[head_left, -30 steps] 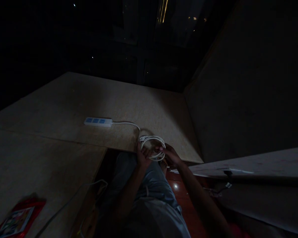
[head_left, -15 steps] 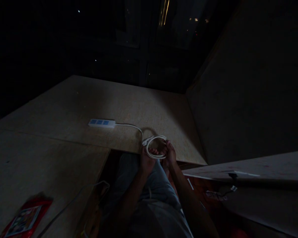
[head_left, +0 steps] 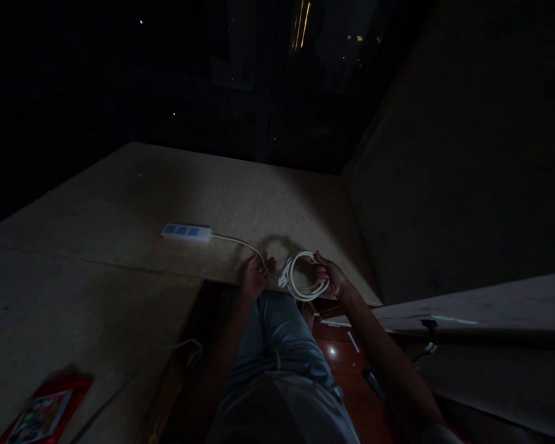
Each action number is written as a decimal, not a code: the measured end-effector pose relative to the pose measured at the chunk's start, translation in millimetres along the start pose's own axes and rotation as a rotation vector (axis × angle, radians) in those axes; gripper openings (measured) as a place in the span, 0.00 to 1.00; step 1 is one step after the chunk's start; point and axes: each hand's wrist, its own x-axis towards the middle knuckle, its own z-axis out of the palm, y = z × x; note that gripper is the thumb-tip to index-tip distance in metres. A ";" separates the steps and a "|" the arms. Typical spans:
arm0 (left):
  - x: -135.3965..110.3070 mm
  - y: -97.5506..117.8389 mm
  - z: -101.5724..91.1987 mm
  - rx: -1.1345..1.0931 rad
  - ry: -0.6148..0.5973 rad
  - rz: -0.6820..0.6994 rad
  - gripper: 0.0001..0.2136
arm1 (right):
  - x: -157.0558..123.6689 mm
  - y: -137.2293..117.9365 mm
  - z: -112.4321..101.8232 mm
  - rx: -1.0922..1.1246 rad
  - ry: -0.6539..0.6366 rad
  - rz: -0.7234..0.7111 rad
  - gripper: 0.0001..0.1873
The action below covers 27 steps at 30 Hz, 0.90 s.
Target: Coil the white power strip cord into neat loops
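Observation:
A white power strip (head_left: pixel 186 232) with blue socket faces lies on the pale tabletop, and its white cord (head_left: pixel 237 240) runs right towards my hands. The rest of the cord is wound into a coil (head_left: pixel 292 290), held up at the table's front edge. My right hand (head_left: pixel 332 277) grips the coil's right side, fingers wrapped round the loops. At the coil's left side hangs the white plug (head_left: pixel 282 280). My left hand (head_left: pixel 255 277) is apart from the coil, palm up with fingers spread, and the cord passes across or just beside its fingers.
A red packet (head_left: pixel 46 410) lies at the lower left of the tabletop (head_left: pixel 74 296). Another thin cable (head_left: pixel 129 375) crosses nearby and bends over the table edge. A wall (head_left: pixel 444 185) stands on the right. Below is a reddish floor (head_left: pixel 335 367) with a dark object (head_left: pixel 374 382).
My left hand has come off the coil and moved left, its fingers spreading. My right hand has carried the coil and plug slightly to the right.

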 end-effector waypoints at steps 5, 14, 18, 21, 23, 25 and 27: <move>4.6 -1.6 -5.0 0.223 -0.032 -0.172 0.12 | 22.3 -23.3 0.8 -0.215 -0.038 0.260 0.14; -1.3 -13.4 -11.1 0.324 -0.193 -0.258 0.18 | 80.6 -49.9 58.1 -0.848 -0.162 0.464 0.11; -2.1 -21.7 -13.9 0.263 -0.142 -0.212 0.14 | 101.5 -45.9 68.4 -0.948 -0.123 0.457 0.14; -1.4 -29.8 -12.1 0.162 -0.093 -0.145 0.13 | 109.1 -38.9 67.8 -0.953 -0.115 0.379 0.14; -0.7 -34.5 -9.3 0.080 -0.062 -0.100 0.15 | 110.0 -33.2 64.2 -0.933 -0.106 0.306 0.14; 0.7 -38.9 -6.6 0.018 -0.031 -0.047 0.16 | 107.4 -27.0 57.1 -0.891 -0.100 0.237 0.13; 3.2 -43.2 -5.0 -0.023 0.007 -0.005 0.15 | 101.5 -19.9 46.1 -0.784 -0.098 0.150 0.12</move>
